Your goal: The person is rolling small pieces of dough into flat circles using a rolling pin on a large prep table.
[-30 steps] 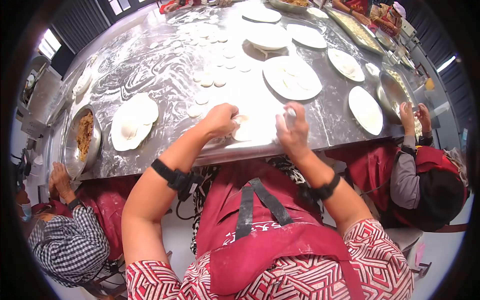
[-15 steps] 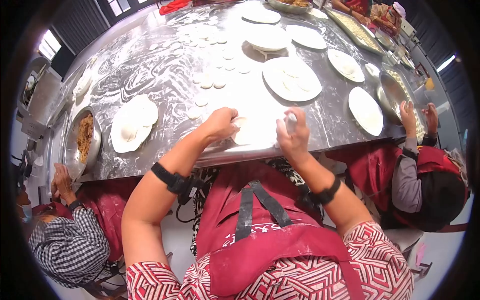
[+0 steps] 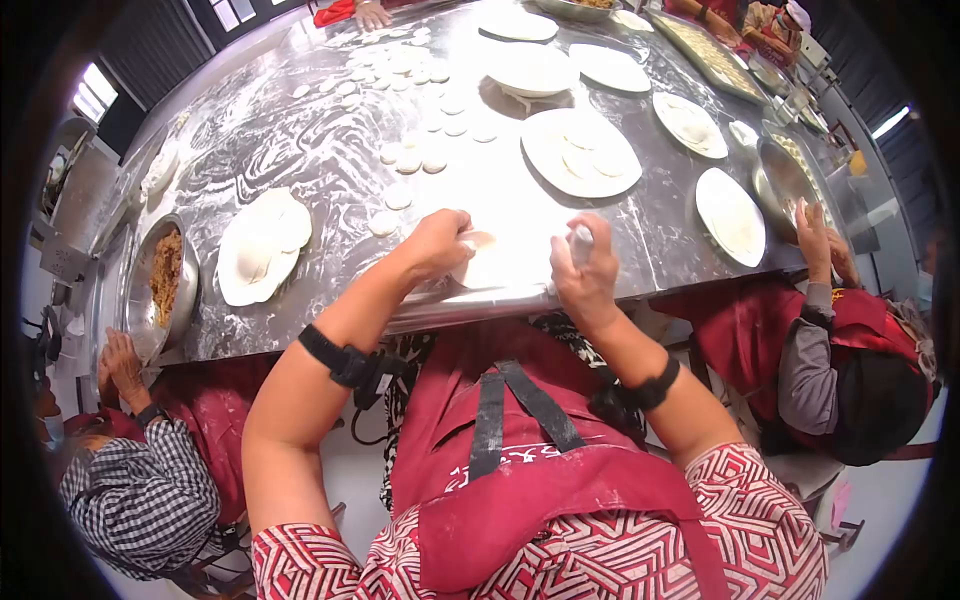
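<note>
My left hand is closed on the edge of a thin round dough wrapper, near the front edge of the floured steel table. Glare washes out much of the wrapper. To its right, my right hand is wrapped around a rolling pin, whose pale end shows between thumb and fingers; the rest is lost in glare and under the hand. Several small flattened dough discs lie beyond my left hand. A white plate with dough wrappers on it sits ahead of my right hand.
On the left are a plate of wrappers and a steel bowl of brown filling. More white plates and a steel bowl stand on the right. Co-workers sit close on both sides; a tray of dumplings lies farther back.
The wrapper under my left hand has shifted slightly left and turned a little. My right hand stays nearly in place. A co-worker's hand has appeared at the far table edge.
</note>
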{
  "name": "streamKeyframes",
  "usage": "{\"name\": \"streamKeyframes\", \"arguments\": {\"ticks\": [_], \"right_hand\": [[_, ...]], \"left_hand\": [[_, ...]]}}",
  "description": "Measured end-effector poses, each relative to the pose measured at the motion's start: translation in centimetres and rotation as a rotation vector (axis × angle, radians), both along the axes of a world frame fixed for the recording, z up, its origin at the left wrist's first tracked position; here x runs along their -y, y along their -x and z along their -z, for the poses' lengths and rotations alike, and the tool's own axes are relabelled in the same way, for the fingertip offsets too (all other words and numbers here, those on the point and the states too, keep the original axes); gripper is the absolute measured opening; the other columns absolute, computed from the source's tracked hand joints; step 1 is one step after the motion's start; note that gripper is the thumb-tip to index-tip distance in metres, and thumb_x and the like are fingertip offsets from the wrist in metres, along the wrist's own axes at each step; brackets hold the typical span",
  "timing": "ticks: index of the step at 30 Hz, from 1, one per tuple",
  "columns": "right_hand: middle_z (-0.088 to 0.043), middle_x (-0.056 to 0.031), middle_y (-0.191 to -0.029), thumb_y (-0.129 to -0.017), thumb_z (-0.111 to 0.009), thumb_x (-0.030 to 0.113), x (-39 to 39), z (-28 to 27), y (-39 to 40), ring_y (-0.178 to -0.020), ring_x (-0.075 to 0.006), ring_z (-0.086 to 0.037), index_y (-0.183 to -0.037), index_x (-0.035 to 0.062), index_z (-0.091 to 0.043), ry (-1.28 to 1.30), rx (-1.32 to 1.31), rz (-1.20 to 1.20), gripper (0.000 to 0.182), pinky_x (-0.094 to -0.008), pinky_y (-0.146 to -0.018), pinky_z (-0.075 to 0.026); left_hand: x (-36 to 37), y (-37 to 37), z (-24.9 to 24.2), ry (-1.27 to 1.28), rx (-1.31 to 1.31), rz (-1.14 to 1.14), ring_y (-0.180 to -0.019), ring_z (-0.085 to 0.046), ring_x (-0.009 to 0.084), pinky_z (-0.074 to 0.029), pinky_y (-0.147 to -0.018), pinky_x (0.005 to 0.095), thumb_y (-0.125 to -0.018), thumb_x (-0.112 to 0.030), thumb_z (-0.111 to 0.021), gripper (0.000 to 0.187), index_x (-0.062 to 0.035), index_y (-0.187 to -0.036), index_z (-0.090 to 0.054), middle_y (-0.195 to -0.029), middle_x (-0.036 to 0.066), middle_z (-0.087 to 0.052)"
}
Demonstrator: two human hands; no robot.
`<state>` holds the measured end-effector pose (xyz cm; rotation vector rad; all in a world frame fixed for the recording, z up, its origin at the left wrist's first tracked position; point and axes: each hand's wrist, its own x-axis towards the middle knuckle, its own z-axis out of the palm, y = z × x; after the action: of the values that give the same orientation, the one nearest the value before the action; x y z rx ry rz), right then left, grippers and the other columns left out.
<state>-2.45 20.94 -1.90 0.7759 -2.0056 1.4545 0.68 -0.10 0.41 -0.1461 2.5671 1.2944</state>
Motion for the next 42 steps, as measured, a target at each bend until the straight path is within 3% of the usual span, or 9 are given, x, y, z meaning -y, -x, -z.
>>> {"name": "streamKeyframes", "arguments": {"ticks": [2, 5, 12, 23, 25, 29, 34, 35, 42], "right_hand": [[-0.056, -0.0150, -0.075, -0.080, -0.062, 0.003, -0.2, 0.2, -0.4, -0.061, -0.0267, -0.059, -0.105, 0.0060, -0.046, 0.026, -0.009, -0.005, 0.030, -0.0344, -0.054, -0.046], [-0.056, -0.0211, -0.074, -0.079, -0.060, 0.004, 2.7, -0.2, 3.6, -0.063, -0.0402, -0.058, -0.103, 0.0037, -0.044, -0.056, -0.023, 0.021, 0.029, -0.0439, -0.055, -0.046], [-0.058, -0.0242, -0.078, -0.081, -0.060, 0.011, 3.0, -0.3, 4.4, -0.070, -0.0444, -0.058, -0.109, 0.0030, -0.045, -0.054, 0.018, -0.037, 0.033, -0.0465, -0.061, -0.046], [-0.058, -0.0180, -0.084, -0.077, -0.064, 0.000, -1.0, -0.1, -0.8, -0.066, -0.0342, -0.061, -0.103, 0.0027, -0.049, 0.105, 0.138, -0.162, 0.030, -0.0365, -0.058, -0.048], [-0.058, -0.0177, -0.083, -0.077, -0.063, 0.000, -1.0, -0.8, -0.6, -0.065, -0.0337, -0.061, -0.103, 0.0026, -0.049, 0.081, 0.107, -0.159, 0.030, -0.0365, -0.057, -0.048], [-0.058, -0.0175, -0.084, -0.077, -0.064, 0.001, -1.3, -0.6, -0.8, -0.065, -0.0335, -0.061, -0.103, 0.0023, -0.049, 0.080, 0.188, -0.192, 0.030, -0.0357, -0.057, -0.048], [-0.058, -0.0173, -0.083, -0.077, -0.065, 0.002, -1.1, -0.4, -0.2, -0.066, -0.0341, -0.061, -0.105, 0.0033, -0.049, 0.028, 0.021, -0.143, 0.032, -0.0356, -0.057, -0.049], [-0.058, -0.0177, -0.084, -0.077, -0.065, 0.002, -1.2, -0.6, -0.5, -0.067, -0.0364, -0.061, -0.105, 0.0045, -0.049, 0.033, 0.192, -0.166, 0.033, -0.0366, -0.059, -0.049], [-0.054, -0.0062, -0.066, -0.079, -0.063, 0.000, -0.6, -0.8, -0.4, -0.054, -0.0115, -0.052, -0.097, 0.0054, -0.049, 0.108, 0.287, -0.212, 0.023, -0.0265, -0.050, -0.043]], "left_hand": [[0.2, -0.9, -0.1, -0.008, 0.034, -0.006, -0.073, -0.061, 0.0230, -0.047, -0.065, 0.0341, -0.079, -0.012, -0.062, 0.020, 0.0050, -0.088, -0.062, -0.076, 0.018, -0.063], [0.6, -0.7, 0.5, 0.067, -0.071, 0.055, -0.073, -0.056, 0.0156, -0.046, -0.069, 0.0307, -0.077, 0.000, -0.056, 0.019, 0.0061, -0.094, -0.060, -0.081, 0.010, -0.064], [0.3, -0.4, -0.7, 0.026, -0.012, 0.046, -0.067, -0.053, 0.0117, -0.044, -0.062, 0.0287, -0.083, -0.013, -0.059, 0.020, 0.0046, -0.091, -0.064, -0.075, 0.005, -0.063], [-4.2, 8.2, -3.8, -0.420, -0.045, 0.117, -0.074, -0.055, 0.0101, -0.044, -0.065, 0.0235, -0.083, -0.014, -0.060, 0.020, 0.0010, -0.096, -0.060, -0.081, 0.005, -0.061], [-4.6, 10.9, -3.2, -0.632, -0.058, -0.062, -0.080, -0.057, 0.0120, -0.045, -0.069, 0.0237, -0.085, -0.017, -0.061, 0.027, 0.0016, -0.104, -0.058, -0.090, 0.007, -0.061], [-2.0, 10.1, -3.6, -0.273, -0.049, -0.234, -0.090, -0.059, 0.0163, -0.047, -0.076, 0.0279, -0.084, -0.018, -0.063, 0.037, 0.0014, -0.113, -0.053, -0.100, 0.010, -0.060], [6.3, 4.8, -1.5, 0.062, -0.219, -0.320, -0.078, -0.058, 0.0168, -0.047, -0.065, 0.0277, -0.077, -0.004, -0.056, 0.025, 0.0015, -0.101, -0.059, -0.094, 0.011, -0.061], [7.7, 3.7, -1.0, 0.070, -0.230, -0.367, -0.078, -0.060, 0.0177, -0.048, -0.067, 0.0289, -0.076, -0.003, -0.057, 0.024, 0.0013, -0.099, -0.061, -0.090, 0.011, -0.063], [13.4, -0.9, 2.0, 0.538, -0.262, -0.328, -0.065, -0.061, 0.0166, -0.047, -0.059, 0.0311, -0.074, -0.017, -0.064, 0.020, 0.0012, -0.083, -0.063, -0.066, 0.010, -0.062]]}}
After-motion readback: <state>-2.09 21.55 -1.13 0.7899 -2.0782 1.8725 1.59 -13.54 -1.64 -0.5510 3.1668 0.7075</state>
